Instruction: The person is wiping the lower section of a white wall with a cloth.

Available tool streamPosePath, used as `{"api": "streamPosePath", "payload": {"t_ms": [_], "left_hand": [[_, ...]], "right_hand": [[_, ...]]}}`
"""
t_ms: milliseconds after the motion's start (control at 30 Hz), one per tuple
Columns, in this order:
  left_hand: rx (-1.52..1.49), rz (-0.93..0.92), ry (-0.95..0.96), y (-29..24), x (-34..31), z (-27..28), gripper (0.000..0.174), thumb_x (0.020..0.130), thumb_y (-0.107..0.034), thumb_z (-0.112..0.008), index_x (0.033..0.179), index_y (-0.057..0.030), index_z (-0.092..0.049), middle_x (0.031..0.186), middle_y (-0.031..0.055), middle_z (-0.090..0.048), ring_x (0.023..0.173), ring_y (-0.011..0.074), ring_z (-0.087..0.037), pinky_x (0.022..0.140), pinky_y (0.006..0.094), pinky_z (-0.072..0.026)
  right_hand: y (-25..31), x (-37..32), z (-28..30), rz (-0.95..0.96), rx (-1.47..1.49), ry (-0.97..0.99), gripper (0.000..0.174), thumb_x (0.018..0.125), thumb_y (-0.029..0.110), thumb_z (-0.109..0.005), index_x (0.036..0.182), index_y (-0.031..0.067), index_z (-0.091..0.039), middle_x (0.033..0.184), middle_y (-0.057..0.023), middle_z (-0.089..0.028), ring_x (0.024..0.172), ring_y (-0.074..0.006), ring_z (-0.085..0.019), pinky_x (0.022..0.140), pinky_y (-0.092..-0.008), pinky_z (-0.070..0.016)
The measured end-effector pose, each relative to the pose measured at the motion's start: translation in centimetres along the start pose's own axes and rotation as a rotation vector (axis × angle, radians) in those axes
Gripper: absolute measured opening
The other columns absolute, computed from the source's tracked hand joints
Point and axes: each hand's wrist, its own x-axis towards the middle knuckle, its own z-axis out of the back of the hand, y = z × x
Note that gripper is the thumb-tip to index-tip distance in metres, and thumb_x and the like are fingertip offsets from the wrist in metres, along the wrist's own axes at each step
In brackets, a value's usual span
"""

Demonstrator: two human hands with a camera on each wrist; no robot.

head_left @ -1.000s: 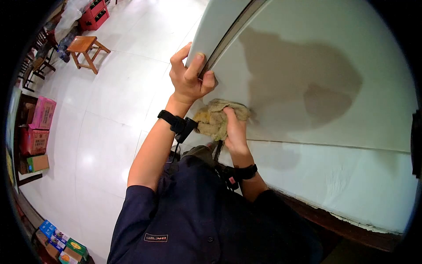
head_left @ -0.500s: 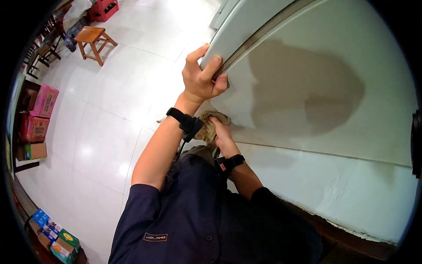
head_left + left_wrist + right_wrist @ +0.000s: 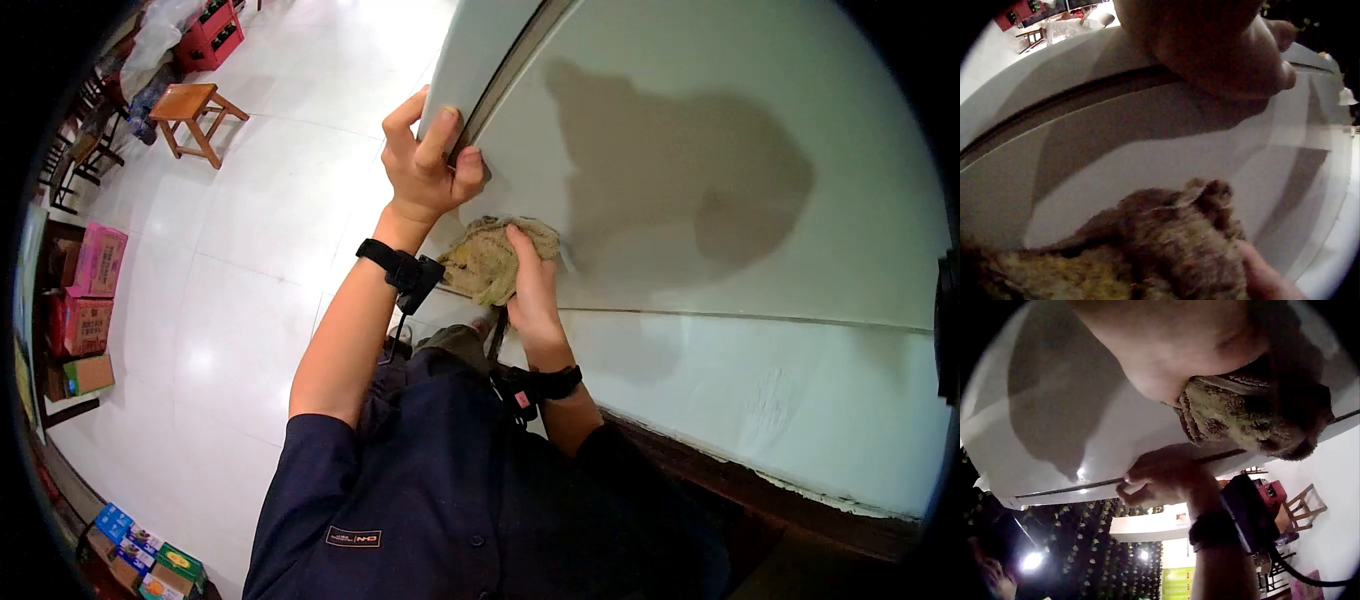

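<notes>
"The cloth point(image 3: 490, 265) has shifted from about 6 o'clock of the left hand point(image 3: 428, 170) to about 5, and more of its face shows than 0.5 seconds ago."

"What's the biggest thing there?"

"The white panel point(image 3: 640, 290), sweeping from 12 round to about 3 o'clock of the person point(image 3: 410, 470). A wooden stool point(image 3: 186, 103) stands well apart, out towards 10."

"And how does the cloth lie?"

"Bunched near the panel's rim point(image 3: 480, 50), its longer axis running roughly from 8 to 2. It sits at 10 o'clock from the middle of the right hand point(image 3: 535, 292), the nearer of the 2 hands, and that hand holds it."

"Holds it how?"

"Thumb point(image 3: 519, 245) laid over the top, pinching it; the fingers underneath are hidden from me. The left hand grips the rim with bent fingers. Whether the cloth presses against the panel, I can't tell."
</notes>
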Motion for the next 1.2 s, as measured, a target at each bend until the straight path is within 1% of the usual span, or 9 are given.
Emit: {"api": "streamPosePath", "payload": {"t_ms": [167,233,267,400,567,700,867,1033,1200], "left_hand": [[0.019,0.002,-0.005,0.0,0.0,-0.2,0.046,0.085,-0.025,-0.054,0.128,-0.0177,-0.042,0.116,0.0179,-0.049,0.088,0.0267,-0.06,0.058,0.0307,-0.0537],[-0.006,0.011,-0.004,-0.1,0.0,-0.2,0.047,0.085,-0.025,-0.054,0.129,-0.0175,-0.042,0.116,0.0178,-0.048,0.088,0.0264,-0.06,0.057,0.0301,-0.0532],[-0.022,0.016,0.0,-0.1,-0.1,-0.2,0.047,0.085,-0.026,-0.055,0.129,-0.0174,-0.042,0.116,0.0178,-0.048,0.088,0.0262,-0.06,0.057,0.0302,-0.0532],[-0.038,-0.005,-0.007,0.1,-0.3,-0.2,0.048,0.085,-0.027,-0.056,0.13,-0.0176,-0.041,0.117,0.0181,-0.047,0.087,0.0256,-0.06,0.057,0.0304,-0.0532],[-0.028,0.002,0.01,0.1,-0.4,-0.1,0.049,0.084,-0.027,-0.058,0.13,-0.0184,-0.042,0.118,0.0189,-0.047,0.087,0.026,-0.061,0.058,0.0312,-0.0535],[-0.056,-0.021,-0.006,0.3,-0.4,-0.1,0.049,0.084,-0.027,-0.058,0.129,-0.018,-0.043,0.118,0.0188,-0.047,0.087,0.0266,-0.061,0.058,0.0314,-0.0534],[-0.017,0.002,0.0,0.1,-0.4,0.0,0.048,0.084,-0.028,-0.058,0.129,-0.0181,-0.044,0.117,0.0185,-0.048,0.087,0.0271,-0.061,0.058,0.0309,-0.0541],[-0.012,0.005,0.004,-0.1,-0.2,0.0,0.047,0.085,-0.028,-0.057,0.129,-0.0184,-0.044,0.116,0.0185,-0.048,0.088,0.0281,-0.061,0.058,0.031,-0.0549],[-0.015,-0.016,0.007,0.0,-0.1,0.0,0.048,0.086,-0.03,-0.056,0.13,-0.0188,-0.042,0.116,0.0184,-0.047,0.088,0.0282,-0.061,0.058,0.0307,-0.0549]], "right_hand": [[1.5,-0.6,-1.5,0.001,0.046,0.023,0.026,0.087,0.02,-0.062,0.105,0.0014,-0.059,0.103,-0.0045,-0.06,0.094,-0.0151,-0.058,0.08,-0.0312,-0.048],[0.8,-0.6,-2.1,0.089,-0.006,-0.048,0.024,0.086,0.019,-0.062,0.103,0.0023,-0.059,0.102,-0.0034,-0.059,0.093,-0.0146,-0.057,0.081,-0.0308,-0.0471],[0.3,-0.2,-2.0,0.064,0.015,-0.077,0.024,0.085,0.019,-0.063,0.102,0.0014,-0.059,0.103,-0.0037,-0.059,0.094,-0.0143,-0.056,0.082,-0.0307,-0.0462],[-1.0,0.5,-1.4,0.08,0.015,-0.065,0.025,0.085,0.018,-0.062,0.104,0.0013,-0.059,0.104,-0.0039,-0.059,0.096,-0.0145,-0.055,0.083,-0.0305,-0.0453],[-2.1,0.7,-1.9,0.193,-0.009,-0.103,0.029,0.085,0.016,-0.062,0.109,-0.0001,-0.058,0.108,-0.0046,-0.058,0.098,-0.016,-0.054,0.086,-0.0307,-0.0437],[-2.0,0.6,-2.1,0.179,-0.002,-0.093,0.031,0.084,0.016,-0.062,0.11,-0.001,-0.058,0.109,-0.0051,-0.058,0.098,-0.0167,-0.054,0.086,-0.0315,-0.0441],[-2.9,1.0,-1.7,-0.043,0.039,-0.178,0.03,0.085,0.017,-0.061,0.11,-0.0002,-0.058,0.107,-0.0068,-0.06,0.096,-0.0172,-0.057,0.082,-0.0321,-0.0478],[-4.4,1.7,-0.6,-0.087,0.076,-0.11,0.032,0.088,0.022,-0.058,0.114,0.002,-0.057,0.109,-0.0057,-0.06,0.098,-0.0184,-0.059,0.082,-0.0326,-0.0488],[-0.7,-0.3,-1.7,-0.096,0.082,-0.046,0.034,0.092,0.028,-0.053,0.116,0.0038,-0.056,0.111,-0.0049,-0.06,0.1,-0.0188,-0.059,0.085,-0.0343,-0.0492]]}}
